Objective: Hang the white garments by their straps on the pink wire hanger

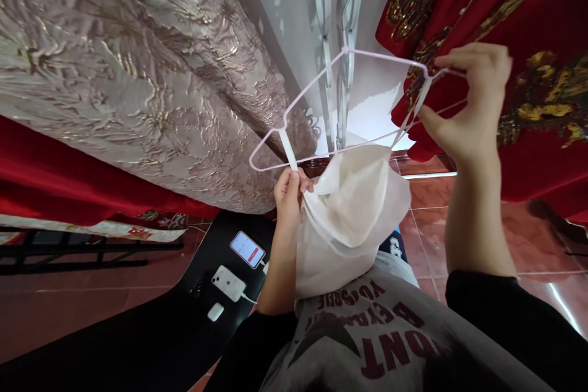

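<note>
A pale pink clothes hanger (316, 78) hangs at the middle, with a cream-white garment (353, 208) below it on thin straps. One flat white strap (288, 148) loops over the hanger's left notch. My left hand (290, 191) pinches the garment at the base of this strap. Over the right notch runs another white strap (420, 98). My right hand (480, 95) is at that end of the hanger, index finger against it and thumb beside the strap. Its thumb and fingers stand apart in a C shape. The hanger's far right tip is partly hidden behind this hand.
Shiny beige embossed fabric (184, 73) hangs on the left, red cloth with gold embroidery (542, 79) on the right. A white metal rack (326, 61) stands between them. Two phones, the upper (248, 249) lit, and a small white case (215, 312) lie on a black surface (179, 324).
</note>
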`<control>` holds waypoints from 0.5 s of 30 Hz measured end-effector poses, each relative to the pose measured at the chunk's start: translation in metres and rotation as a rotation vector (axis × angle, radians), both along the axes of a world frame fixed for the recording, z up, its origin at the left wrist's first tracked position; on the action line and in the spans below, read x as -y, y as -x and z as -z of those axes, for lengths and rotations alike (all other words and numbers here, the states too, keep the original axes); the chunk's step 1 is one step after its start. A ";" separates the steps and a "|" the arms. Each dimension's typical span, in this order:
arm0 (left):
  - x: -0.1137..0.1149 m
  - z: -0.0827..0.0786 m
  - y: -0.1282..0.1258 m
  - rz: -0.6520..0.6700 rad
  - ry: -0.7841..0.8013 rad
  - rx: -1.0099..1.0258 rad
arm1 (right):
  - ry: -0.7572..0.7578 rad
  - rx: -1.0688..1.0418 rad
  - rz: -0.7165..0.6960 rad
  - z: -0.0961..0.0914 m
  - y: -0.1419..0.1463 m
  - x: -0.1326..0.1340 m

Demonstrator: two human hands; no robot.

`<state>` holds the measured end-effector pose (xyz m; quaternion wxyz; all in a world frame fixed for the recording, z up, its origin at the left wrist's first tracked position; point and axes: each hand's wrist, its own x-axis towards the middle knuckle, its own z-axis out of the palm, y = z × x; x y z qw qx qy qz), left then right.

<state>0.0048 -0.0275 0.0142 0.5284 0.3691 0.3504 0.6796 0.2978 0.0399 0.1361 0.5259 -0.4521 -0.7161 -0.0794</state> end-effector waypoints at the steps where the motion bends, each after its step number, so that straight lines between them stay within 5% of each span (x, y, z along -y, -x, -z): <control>1: 0.004 -0.001 0.000 -0.003 0.012 0.011 | -0.098 -0.014 -0.037 0.002 0.009 0.008; 3: 0.007 -0.001 -0.001 -0.015 0.024 0.003 | -0.183 -0.092 -0.159 0.009 0.034 0.020; 6: 0.004 0.003 -0.002 -0.086 0.004 -0.081 | 0.147 0.030 -0.446 0.029 0.071 0.025; 10: 0.001 0.010 0.001 -0.294 -0.051 -0.235 | 0.411 0.187 -0.380 0.060 0.092 0.022; 15: 0.005 0.005 -0.004 -0.570 -0.203 -0.524 | 0.326 0.099 -0.296 0.076 0.100 0.038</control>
